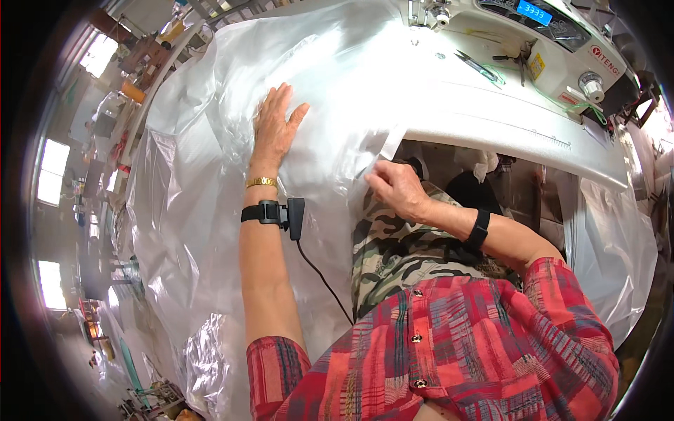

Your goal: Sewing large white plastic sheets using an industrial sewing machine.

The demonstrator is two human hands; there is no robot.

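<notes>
A large sheet of translucent, shiny white plastic film (203,140) covers the left of the sewing table and hangs down over its front edge beside my legs. My left hand (276,130) lies flat on it, palm down, with fingers stretched out and thumb apart. At the table's front edge, my right hand (399,186) pinches the sheet's edge between thumb and fingers; a narrow folded strip runs up from that grip. The sewing machine's needle area (428,15) is beyond both hands, at the top, apart from them.
The white sewing machine (562,49) with a lit blue display stands at the far right. Thread snips (479,68) and a dark-handled screwdriver (512,59) rest on its bed, with green thread near them. More plastic film (611,245) hangs at right. A cable runs from my left wrist's strap.
</notes>
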